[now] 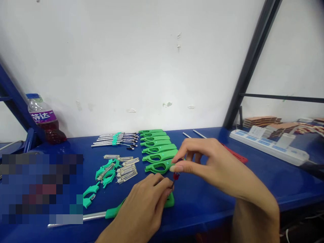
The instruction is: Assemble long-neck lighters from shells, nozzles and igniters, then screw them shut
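My left hand point(149, 199) presses down on a green lighter body point(170, 201) with a long metal tube point(76, 218) that lies near the front edge of the blue table point(212, 199). Its fingers are curled over the green handle. My right hand point(210, 162) hovers just above it, thumb and fingers pinched on a small red part point(176, 175) at the handle's top end. A row of several green lighter handles point(158, 152) lies just behind my hands.
Loose green trigger pieces point(105, 173) and clear plastic parts point(126, 168) lie to the left. Metal tubes point(113, 139) lie behind them. A drink bottle point(44, 118) stands at the far left, a white power strip point(268, 146) and stacked brown pieces point(263, 120) at the right.
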Motion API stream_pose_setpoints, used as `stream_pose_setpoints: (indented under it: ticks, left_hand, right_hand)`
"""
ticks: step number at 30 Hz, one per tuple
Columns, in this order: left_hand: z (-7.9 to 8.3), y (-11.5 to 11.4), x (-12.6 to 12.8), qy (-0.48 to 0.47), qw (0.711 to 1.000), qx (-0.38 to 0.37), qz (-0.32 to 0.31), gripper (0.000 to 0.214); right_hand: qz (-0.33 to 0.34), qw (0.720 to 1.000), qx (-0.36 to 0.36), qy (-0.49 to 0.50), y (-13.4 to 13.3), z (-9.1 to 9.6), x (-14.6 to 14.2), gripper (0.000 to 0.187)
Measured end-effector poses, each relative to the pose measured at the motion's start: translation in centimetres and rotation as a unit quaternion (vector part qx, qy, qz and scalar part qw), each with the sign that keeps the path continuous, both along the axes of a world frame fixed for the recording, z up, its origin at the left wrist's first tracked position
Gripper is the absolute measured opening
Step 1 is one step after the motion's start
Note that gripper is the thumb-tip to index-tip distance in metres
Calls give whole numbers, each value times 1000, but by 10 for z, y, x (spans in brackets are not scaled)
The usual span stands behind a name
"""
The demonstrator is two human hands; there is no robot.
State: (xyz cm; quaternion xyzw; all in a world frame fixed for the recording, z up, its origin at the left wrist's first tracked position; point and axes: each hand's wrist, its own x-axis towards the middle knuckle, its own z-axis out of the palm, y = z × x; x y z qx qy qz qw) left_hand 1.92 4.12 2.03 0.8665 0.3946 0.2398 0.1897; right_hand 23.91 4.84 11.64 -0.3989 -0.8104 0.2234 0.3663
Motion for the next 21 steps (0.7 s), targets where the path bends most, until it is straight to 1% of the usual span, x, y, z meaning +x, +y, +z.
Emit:
stream_pose_setpoints:
  ticks: [4,6,7,8,11,13,15,17,20,21]
  left_hand:
    - [-2,1,0,2,1000,5,-1,30]
    - [-2,2,0,-3,1000,8,-3,29]
    - [-2,2,0,-7,1000,9,-3,29]
    - [-2,1,-1,-10,1000,9,-3,29]
    - [-1,1,0,-7,1000,5,0,29]
    - [-1,0,0,-5,1000,3,-1,29]
    - [-2,0,0,-3,1000,3,-2,28]
    - [-3,-1,-1,0,1000,3,-3,28]
    - [-4,-1,-2,1,1000,6,-2,29]
    - [-4,-1,-2,1,1000,6,-2,29]
  right_hand:
    - [-59,998,28,-3,5,-4,-13,58]
    - [-76,997,34,-5,6,-5,-17,64]
    - [-75,997,31,-7,5,-4,-18,62]
    - [-68,997,26,-6,4,-3,-18,56]
    - [-35,999,16,2,0,1,-13,25]
    - [-21,1000,23,3,-3,3,-8,17]
    - [-16,999,29,-5,-4,3,-4,15]
    - [-8,1000,16,-10,-4,2,-2,17]
    - [6,1000,-30,7,-2,-2,-5,28]
    - [4,999,-36,11,-2,-3,-7,33]
